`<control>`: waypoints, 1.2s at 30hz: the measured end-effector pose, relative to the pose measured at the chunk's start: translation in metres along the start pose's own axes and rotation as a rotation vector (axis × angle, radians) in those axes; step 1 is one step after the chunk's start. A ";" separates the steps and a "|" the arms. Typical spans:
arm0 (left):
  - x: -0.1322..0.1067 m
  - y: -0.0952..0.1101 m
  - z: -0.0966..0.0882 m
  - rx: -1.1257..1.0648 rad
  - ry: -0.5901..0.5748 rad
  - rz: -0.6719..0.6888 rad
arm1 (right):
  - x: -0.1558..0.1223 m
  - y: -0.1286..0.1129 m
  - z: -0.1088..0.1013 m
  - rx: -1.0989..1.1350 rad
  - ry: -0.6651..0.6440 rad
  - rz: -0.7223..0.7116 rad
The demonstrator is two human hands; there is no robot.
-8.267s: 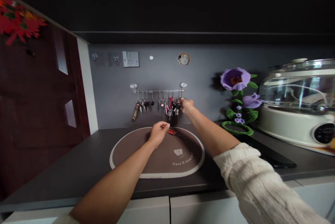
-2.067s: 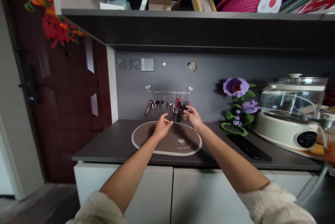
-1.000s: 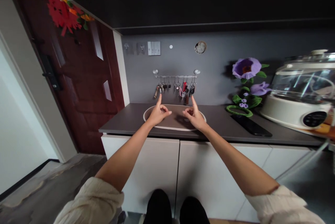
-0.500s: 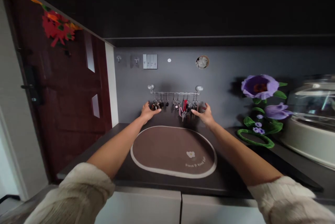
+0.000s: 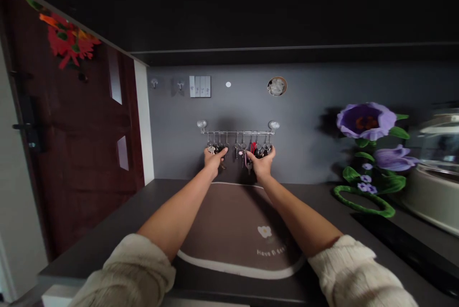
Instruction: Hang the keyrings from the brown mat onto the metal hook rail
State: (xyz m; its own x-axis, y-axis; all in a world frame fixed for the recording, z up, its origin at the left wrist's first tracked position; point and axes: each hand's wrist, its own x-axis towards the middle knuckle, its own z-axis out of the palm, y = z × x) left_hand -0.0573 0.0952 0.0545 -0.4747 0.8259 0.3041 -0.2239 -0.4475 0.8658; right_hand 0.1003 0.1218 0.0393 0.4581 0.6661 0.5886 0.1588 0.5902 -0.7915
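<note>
A metal hook rail (image 5: 236, 132) is fixed to the grey wall above the counter, with several bunches of keys (image 5: 242, 150) hanging from it. My left hand (image 5: 214, 159) is cupped under the key bunches at the rail's left end, fingers curled round them. My right hand (image 5: 263, 161) is cupped the same way under the bunches at the right end, which include a red tag. Both arms reach forward over a brown oval mat (image 5: 236, 230) on the dark counter.
A purple fabric flower (image 5: 366, 123) with green stem stands at the right, beside a white appliance with a clear lid (image 5: 435, 173). A dark flat object (image 5: 405, 245) lies on the counter. A dark red door (image 5: 71, 144) with a red decoration is at the left.
I have leaned closer to the counter. Both hands moved inward and up from the rail's ends and now close around the hanging keys.
</note>
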 end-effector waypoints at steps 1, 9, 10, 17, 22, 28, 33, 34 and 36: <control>0.001 -0.001 0.003 -0.031 0.012 -0.015 | 0.000 0.000 0.002 0.001 0.009 0.007; -0.001 0.011 0.008 -0.175 -0.008 -0.111 | -0.002 -0.017 -0.007 0.058 -0.008 0.114; -0.002 0.015 0.007 -0.202 -0.019 -0.134 | -0.002 -0.022 -0.008 0.077 -0.002 0.128; -0.001 0.046 0.013 -0.368 -0.027 -0.304 | 0.005 -0.045 -0.004 0.280 0.021 0.264; 0.002 0.062 0.013 -0.377 -0.039 -0.415 | 0.014 -0.054 0.000 0.296 0.063 0.163; 0.006 0.074 0.015 -0.284 -0.054 -0.398 | 0.035 -0.081 0.000 0.290 0.081 0.108; 0.010 0.095 0.023 -0.234 -0.086 -0.333 | 0.041 -0.103 -0.005 0.344 -0.018 0.176; 0.009 0.099 0.024 -0.224 -0.098 -0.325 | 0.039 -0.107 -0.007 0.359 -0.061 0.189; 0.004 0.102 0.023 -0.203 -0.121 -0.318 | 0.033 -0.113 -0.016 0.382 -0.183 0.233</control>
State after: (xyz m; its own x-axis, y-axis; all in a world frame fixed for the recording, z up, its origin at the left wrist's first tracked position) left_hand -0.0628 0.0609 0.1533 -0.2532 0.9633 0.0887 -0.5134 -0.2115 0.8317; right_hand 0.1114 0.0699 0.1455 0.2763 0.8497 0.4490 -0.2780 0.5179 -0.8090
